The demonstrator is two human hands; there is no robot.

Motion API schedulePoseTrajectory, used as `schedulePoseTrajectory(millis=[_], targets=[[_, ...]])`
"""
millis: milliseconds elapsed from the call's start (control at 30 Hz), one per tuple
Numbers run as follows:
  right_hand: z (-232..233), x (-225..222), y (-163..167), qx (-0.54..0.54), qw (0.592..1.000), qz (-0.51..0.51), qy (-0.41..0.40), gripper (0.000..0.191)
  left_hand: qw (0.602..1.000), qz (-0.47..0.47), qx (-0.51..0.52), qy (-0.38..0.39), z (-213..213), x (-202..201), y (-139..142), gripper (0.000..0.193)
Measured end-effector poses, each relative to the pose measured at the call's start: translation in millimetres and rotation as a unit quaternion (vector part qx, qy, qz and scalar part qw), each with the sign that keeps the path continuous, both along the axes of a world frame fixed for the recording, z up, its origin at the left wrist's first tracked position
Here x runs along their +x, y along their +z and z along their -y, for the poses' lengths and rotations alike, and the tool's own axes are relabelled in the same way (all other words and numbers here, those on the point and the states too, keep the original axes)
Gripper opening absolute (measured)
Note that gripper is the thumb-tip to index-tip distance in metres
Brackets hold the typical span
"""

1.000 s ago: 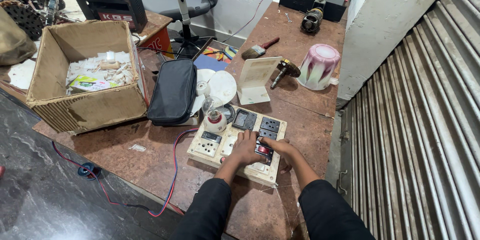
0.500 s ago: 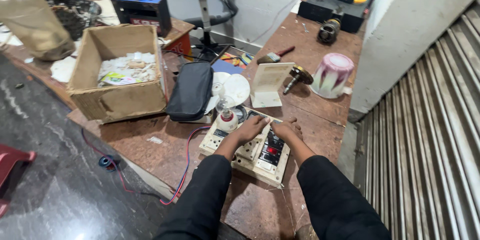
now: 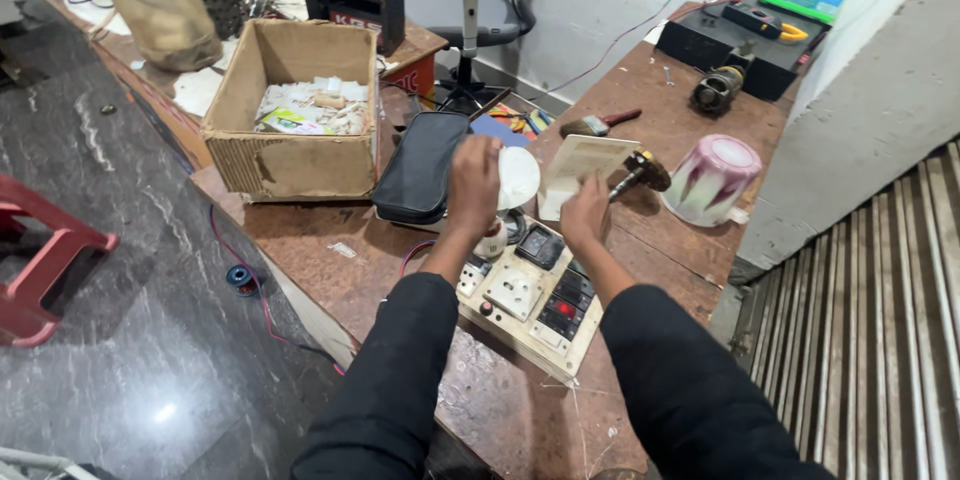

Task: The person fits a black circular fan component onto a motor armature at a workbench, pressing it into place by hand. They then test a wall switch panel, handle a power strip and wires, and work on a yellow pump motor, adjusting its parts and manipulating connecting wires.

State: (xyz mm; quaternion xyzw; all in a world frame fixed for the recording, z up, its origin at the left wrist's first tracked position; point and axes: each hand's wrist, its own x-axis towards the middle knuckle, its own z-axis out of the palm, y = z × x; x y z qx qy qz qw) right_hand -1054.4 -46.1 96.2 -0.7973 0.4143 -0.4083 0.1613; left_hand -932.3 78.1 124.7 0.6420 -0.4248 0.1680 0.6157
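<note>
Two bare hands are raised over one cream switch board (image 3: 530, 305) that lies on the brown table (image 3: 690, 130). The left hand (image 3: 474, 180) is closed around the edge of one white round bulb (image 3: 520, 178), and the right hand (image 3: 585, 212) pinches the lower corner of one cream flat plate (image 3: 583, 166). One cardboard box (image 3: 295, 165), one black pouch (image 3: 420, 165) and one pink cup (image 3: 712, 178) stand around them.

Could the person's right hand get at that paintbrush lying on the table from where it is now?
Probably yes. The right hand is raised by the cream card, and the paintbrush lies just beyond it on open tabletop. Only the card stands between them, so the hand would likely reach past or over it.
</note>
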Motion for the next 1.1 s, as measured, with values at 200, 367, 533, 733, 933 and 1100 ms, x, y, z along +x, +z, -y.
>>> schedulePoseTrajectory(millis=[200,367,533,733,933,1100], targets=[[-7.5,84.2,49.4,-0.041,0.995,-0.018,0.086,0.017,0.993,-0.055,0.029,0.105,-33.9,74.8,-13.7,0.035],[-60.8,180.9,60.7,-0.164,0.969,-0.001,0.184,0.020,0.989,-0.042,0.021,0.139,-64.7,158.8,-10.4,0.034],[-105.1,300.1,74.0,-0.131,0.969,0.018,0.210,0.017,0.982,-0.034,0.075,0.171,-111.8,263.0,2.7,0.041],[-154.9,442.3,74.4,-0.094,0.966,0.035,0.239,0.017,0.971,-0.013,0.076,0.227,-198.1,392.2,5.1,0.044],[-231.4,582.4,50.7,-0.127,0.933,0.058,0.331,0.026,0.950,-0.134,0.088,0.268,-277.6,481.4,-30.4,0.041],[-303.3,711.3,21.5,-0.098,0.909,0.051,0.402,0.028,0.946,-0.109,0.078,0.295,-339.7,577.5,-51.6,0.043]])
